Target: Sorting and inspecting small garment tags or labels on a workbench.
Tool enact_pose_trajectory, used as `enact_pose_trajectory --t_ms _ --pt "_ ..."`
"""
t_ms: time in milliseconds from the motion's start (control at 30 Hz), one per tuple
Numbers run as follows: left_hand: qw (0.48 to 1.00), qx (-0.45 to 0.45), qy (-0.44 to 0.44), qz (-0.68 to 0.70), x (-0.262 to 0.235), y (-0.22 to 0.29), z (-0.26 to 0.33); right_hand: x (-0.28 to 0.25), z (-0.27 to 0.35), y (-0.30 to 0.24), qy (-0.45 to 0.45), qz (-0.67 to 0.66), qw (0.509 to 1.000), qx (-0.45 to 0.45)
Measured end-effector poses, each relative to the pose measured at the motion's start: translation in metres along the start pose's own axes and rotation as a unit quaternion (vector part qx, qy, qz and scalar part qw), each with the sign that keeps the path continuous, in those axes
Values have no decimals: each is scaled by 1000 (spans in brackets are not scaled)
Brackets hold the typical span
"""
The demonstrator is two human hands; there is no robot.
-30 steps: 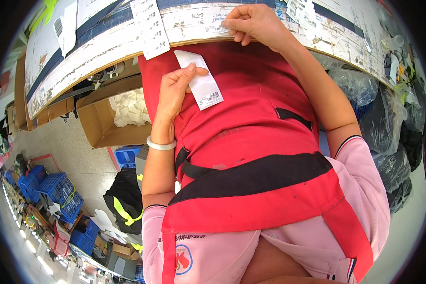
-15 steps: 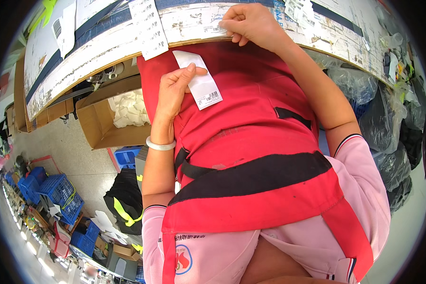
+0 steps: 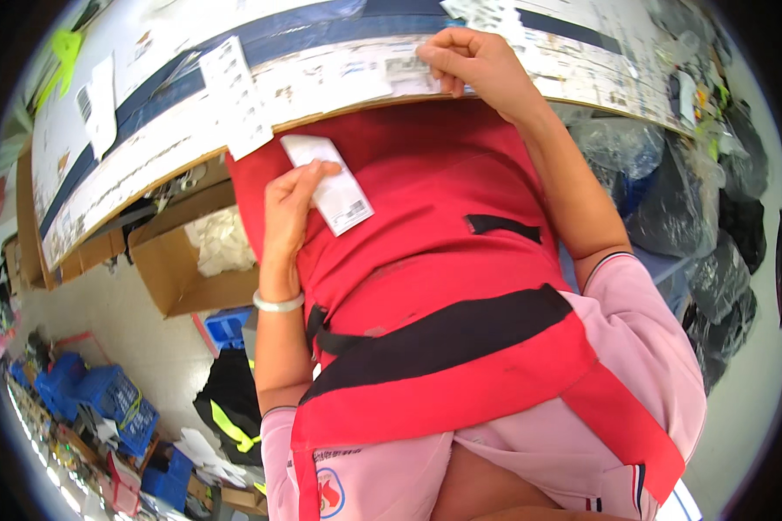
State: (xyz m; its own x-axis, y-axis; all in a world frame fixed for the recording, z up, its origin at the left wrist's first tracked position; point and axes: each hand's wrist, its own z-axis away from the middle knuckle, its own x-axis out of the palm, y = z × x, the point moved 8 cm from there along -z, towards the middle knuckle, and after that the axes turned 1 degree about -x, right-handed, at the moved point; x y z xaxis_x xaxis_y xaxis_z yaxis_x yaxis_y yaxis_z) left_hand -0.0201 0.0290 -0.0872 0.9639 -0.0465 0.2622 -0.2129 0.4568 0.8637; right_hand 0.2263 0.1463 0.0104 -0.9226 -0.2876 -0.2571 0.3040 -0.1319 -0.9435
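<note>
In my left hand (image 3: pixel 291 204) is a white paper packet (image 3: pixel 343 204) with a small barcode at its lower end. The thumb lies across its front, and the packet tilts over my red apron (image 3: pixel 426 208). My right hand (image 3: pixel 482 69) hovers at the worktable's (image 3: pixel 321 65) front edge, its fingers curled and thumb and forefinger pinched together. Whatever that pinch may hold is too small to make out. Left of it, a strip of barcode labels (image 3: pixel 235 95) lies on the table and hangs slightly over the edge.
Another label strip (image 3: pixel 102 108) lies at the table's left, and more label sheets (image 3: pixel 487 17) at the back. Below the table, a cardboard box (image 3: pixel 169 269) holds crumpled white paper (image 3: pixel 222 243). Clear and dark plastic bags (image 3: pixel 669 200) crowd the right side. Blue crates (image 3: pixel 117 404) stand lower left.
The whole view has shifted slightly. My left hand still grips the packet in front of the apron. My right hand stays pinched near the table edge, a little farther from the packet.
</note>
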Motion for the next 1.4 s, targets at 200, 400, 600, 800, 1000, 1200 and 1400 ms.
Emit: enact_pose_trajectory --t_ms 200,400,600,800,1000,1200,1400 --pt "999 8 -35 10 13 14 9 -124 9 36 215 160 963 -24" --pt "999 15 -23 -33 16 13 10 -111 17 22 281 430 857 -38" --pt "999 43 28 -16 9 11 5 67 46 5 -145 115 983 -7" --pt "990 -26 -8 139 12 11 8 131 54 41 -271 -53 955 112" --pt "999 -18 -32 24 11 5 9 131 45 36 -224 -70 969 78" --pt "998 -11 -53 -24 14 5 7 116 36 7 -130 24 983 -128" --pt "995 6 -53 87 15 15 7 87 15 -8 -86 22 996 -29"
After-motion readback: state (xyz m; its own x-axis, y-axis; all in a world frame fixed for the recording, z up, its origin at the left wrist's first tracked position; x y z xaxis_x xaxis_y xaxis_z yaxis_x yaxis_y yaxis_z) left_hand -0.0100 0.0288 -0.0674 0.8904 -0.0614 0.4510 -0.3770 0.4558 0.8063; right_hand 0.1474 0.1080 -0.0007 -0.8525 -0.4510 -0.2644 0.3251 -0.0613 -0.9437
